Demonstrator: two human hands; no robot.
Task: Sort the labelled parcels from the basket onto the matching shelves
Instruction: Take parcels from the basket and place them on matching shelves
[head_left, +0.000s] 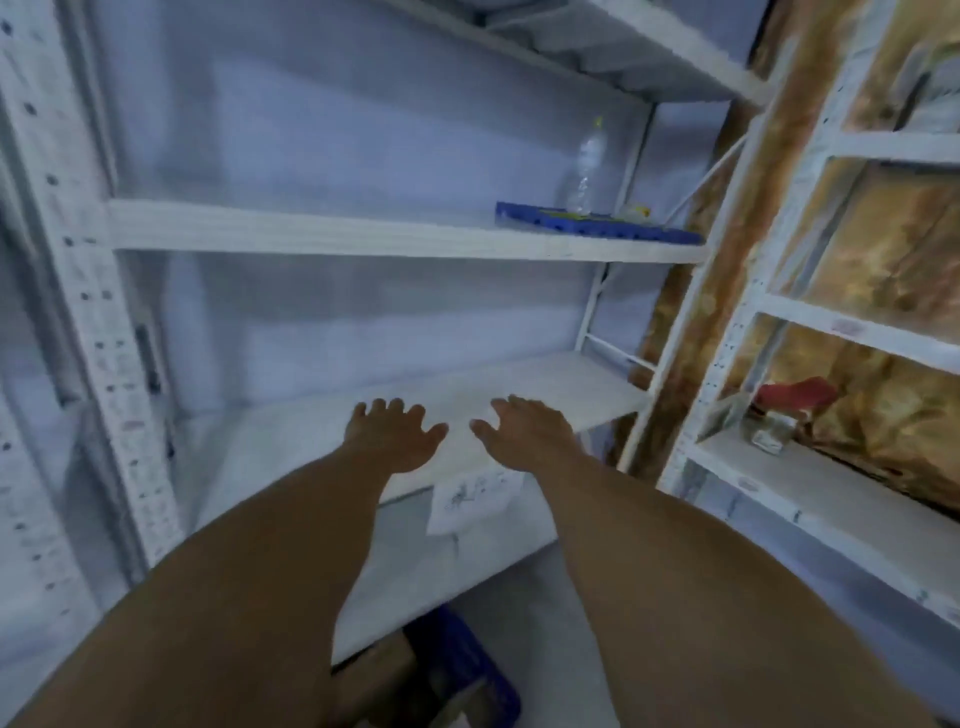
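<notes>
1. Hovering over the lower shelf (571, 384): left hand (395, 436) and right hand (524, 431), both palm-down, fingers spread wide, holding nothing.
2. Something pale and flat may lie on the shelf between the hands. It is too washed-out to tell apart from the board.
3. Paper label (472, 501) hangs off the shelf's front edge, just below the hands. Print unreadable.
4. Blue basket (467, 670) sits near, down under the shelf. A brownish parcel (379, 675) seems to be in it, partly hidden by the left forearm.
5. Upper shelf, far right: blue tray (592, 223) with a clear bottle (584, 171) standing on it.
6. Risks, my read:
   - A forearm drawn back could snag the hanging label and tear it off, and the shelf would lose its ID.
   - If the label is read at this angle, a parcel could go on the wrong shelf.
   - The basket is tucked under the shelf edge, so a parcel lifted straight up could catch on the edge and drop.
</notes>
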